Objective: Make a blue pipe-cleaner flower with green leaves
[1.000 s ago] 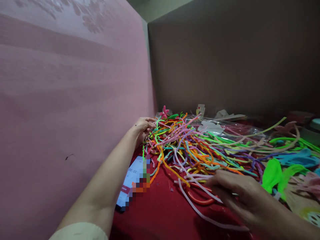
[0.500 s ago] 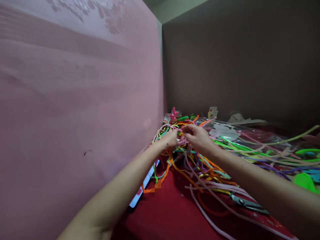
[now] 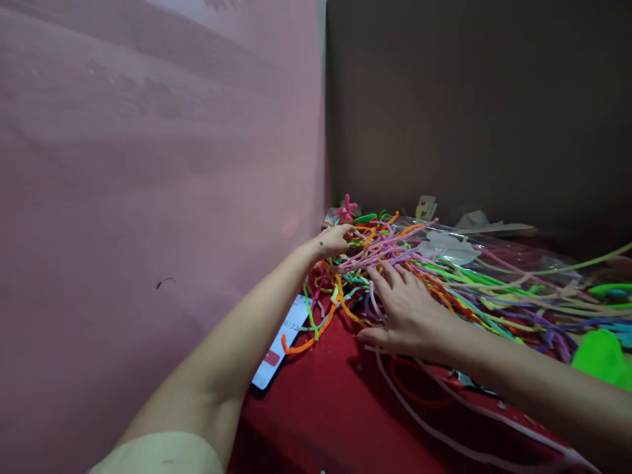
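Observation:
Brightly coloured pipe cleaners lie in a tangled pile, with a pink bundle point(image 3: 382, 249) on top. At the pile's left side is my left hand point(image 3: 336, 241), its fingers curled in toward the strands; what they pinch, if anything, is hidden. My right hand point(image 3: 407, 306) is open, palm down with fingers spread, its fingertips near the front of the pink bundle. A pink pipe-cleaner flower point(image 3: 347, 209) stands behind the pile. Orange pipe cleaners point(image 3: 301, 349) hang over the table in front of my left hand.
A lit phone point(image 3: 269, 368) lies beside my left forearm on the red tabletop point(image 3: 320, 401). Scissors point(image 3: 464, 379) are mostly covered by my right forearm. Clear plastic wrap point(image 3: 523, 260) spreads behind more pipe cleaners. A pink wall point(image 3: 197, 197) closes the left side.
My right hand has drawn back from my left, moved nearer and opened out. My left hand has moved slightly up and away. The pink bundle now shows between them, and the camera view has shifted.

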Available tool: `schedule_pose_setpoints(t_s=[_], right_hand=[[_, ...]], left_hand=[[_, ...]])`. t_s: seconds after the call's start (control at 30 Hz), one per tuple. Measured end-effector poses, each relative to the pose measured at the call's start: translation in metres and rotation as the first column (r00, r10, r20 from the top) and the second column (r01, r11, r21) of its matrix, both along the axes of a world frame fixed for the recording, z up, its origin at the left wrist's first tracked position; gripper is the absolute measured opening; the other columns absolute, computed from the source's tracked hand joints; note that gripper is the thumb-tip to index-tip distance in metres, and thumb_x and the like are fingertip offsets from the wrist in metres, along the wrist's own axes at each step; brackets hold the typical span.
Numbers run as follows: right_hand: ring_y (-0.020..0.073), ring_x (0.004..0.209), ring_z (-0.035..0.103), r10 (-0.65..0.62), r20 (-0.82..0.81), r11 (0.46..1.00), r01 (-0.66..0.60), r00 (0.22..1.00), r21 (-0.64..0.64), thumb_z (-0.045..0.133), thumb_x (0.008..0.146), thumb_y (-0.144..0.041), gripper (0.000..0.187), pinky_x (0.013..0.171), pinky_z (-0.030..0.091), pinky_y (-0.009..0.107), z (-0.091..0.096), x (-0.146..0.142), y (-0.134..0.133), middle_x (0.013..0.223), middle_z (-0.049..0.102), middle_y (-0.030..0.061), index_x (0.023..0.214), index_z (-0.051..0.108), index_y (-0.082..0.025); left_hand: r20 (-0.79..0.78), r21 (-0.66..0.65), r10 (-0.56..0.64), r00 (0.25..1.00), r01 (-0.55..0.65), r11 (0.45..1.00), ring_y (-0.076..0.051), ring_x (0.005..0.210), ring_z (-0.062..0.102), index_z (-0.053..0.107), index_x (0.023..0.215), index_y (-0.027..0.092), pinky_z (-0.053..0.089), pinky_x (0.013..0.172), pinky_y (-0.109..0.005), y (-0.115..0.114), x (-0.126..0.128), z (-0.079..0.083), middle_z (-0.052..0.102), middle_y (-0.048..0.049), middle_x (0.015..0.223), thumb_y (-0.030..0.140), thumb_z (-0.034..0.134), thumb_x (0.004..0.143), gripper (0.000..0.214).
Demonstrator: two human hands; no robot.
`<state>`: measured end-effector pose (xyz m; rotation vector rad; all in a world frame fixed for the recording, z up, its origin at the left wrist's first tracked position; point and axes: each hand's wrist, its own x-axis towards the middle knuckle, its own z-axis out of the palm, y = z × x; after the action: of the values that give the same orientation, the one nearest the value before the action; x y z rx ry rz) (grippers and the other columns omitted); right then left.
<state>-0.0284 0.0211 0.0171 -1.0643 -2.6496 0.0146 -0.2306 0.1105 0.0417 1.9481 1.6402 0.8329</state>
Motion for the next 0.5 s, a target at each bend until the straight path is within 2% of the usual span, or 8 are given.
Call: schedule_pose_setpoints(t_s=[0.03,0.1,0.17,0.23,0.37,0.43,0.5], right_hand=[[0.0463,0.125,0.027,-0.045,0.055,0.999,0.046,0.997,-0.004,0.063,0.061,-0.054,0.096,0.095,0.028,0.055,-0.002,-0.001,-0.001,0.141,0.027,0.0239,0.138,0.026,-0.011],[0.0462,0.123,0.032,-0.110,0.140,0.993,0.113,0.984,-0.014,0.062,0.065,-0.039,0.089,0.092,0.033,0.053,-0.004,-0.003,0.001,0.142,0.024,0.0265,0.139,0.024,-0.007],[0.0402,0.116,0.043,-0.132,0.163,0.991,0.135,0.978,-0.010,0.057,0.068,-0.021,0.077,0.086,0.039,0.045,-0.004,-0.003,0.010,0.139,0.030,0.0273,0.137,0.028,-0.006],[0.0336,0.107,0.051,-0.125,0.131,0.991,0.129,0.983,-0.021,0.052,0.068,-0.012,0.066,0.080,0.041,0.037,-0.003,-0.001,0.023,0.129,0.042,0.0256,0.131,0.036,-0.007],[0.0258,0.081,0.060,-0.115,0.073,0.981,0.125,0.991,-0.147,0.046,0.070,-0.011,0.033,0.063,0.040,0.030,0.002,0.009,0.048,0.094,0.062,0.0170,0.100,0.060,-0.010],[0.0217,0.070,0.059,-0.113,0.062,0.974,0.123,0.992,-0.190,0.046,0.069,-0.010,0.025,0.057,0.038,0.027,0.006,0.015,0.058,0.079,0.064,0.0122,0.086,0.063,-0.011],[0.0173,0.065,0.057,-0.097,0.038,0.971,0.103,0.995,-0.215,0.046,0.070,-0.011,0.023,0.055,0.036,0.025,0.010,0.021,0.067,0.073,0.063,0.0072,0.083,0.065,-0.013]], left_hand=[[0.039,-0.008,0.017,0.999,-0.016,1.000,-0.017,0.085,0.061,0.058,0.110,0.010,0.048,0.073,-0.026,0.002,-0.002,0.003,0.064,-0.0092,0.097,-0.005,0.055,0.063,0.049],[0.094,-0.022,0.049,0.994,-0.047,0.999,-0.016,0.082,0.061,0.056,0.112,0.007,0.049,0.070,-0.025,0.004,-0.002,0.006,0.064,-0.0100,0.096,-0.007,0.052,0.063,0.051],[0.144,-0.030,0.075,0.987,-0.071,0.997,-0.015,0.079,0.060,0.056,0.111,0.006,0.049,0.067,-0.025,0.004,-0.001,0.006,0.064,-0.0103,0.094,-0.006,0.052,0.063,0.050],[0.191,-0.040,0.095,0.977,-0.089,0.995,-0.015,0.078,0.060,0.057,0.110,0.006,0.050,0.062,-0.025,0.003,0.001,0.007,0.063,-0.0114,0.096,-0.006,0.052,0.064,0.047],[0.273,-0.069,0.118,0.955,-0.103,0.992,-0.014,0.073,0.060,0.057,0.109,0.006,0.049,0.054,-0.023,-0.003,0.003,0.012,0.060,-0.0127,0.103,-0.006,0.053,0.066,0.044],[0.307,-0.082,0.123,0.944,-0.103,0.991,-0.012,0.066,0.061,0.057,0.106,0.006,0.049,0.051,-0.022,-0.007,0.003,0.018,0.061,-0.0114,0.100,-0.006,0.053,0.067,0.042],[0.342,-0.083,0.117,0.932,-0.094,0.992,-0.012,0.061,0.061,0.058,0.103,0.005,0.047,0.048,-0.022,-0.012,0.003,0.024,0.062,-0.0102,0.093,-0.006,0.052,0.069,0.037]])
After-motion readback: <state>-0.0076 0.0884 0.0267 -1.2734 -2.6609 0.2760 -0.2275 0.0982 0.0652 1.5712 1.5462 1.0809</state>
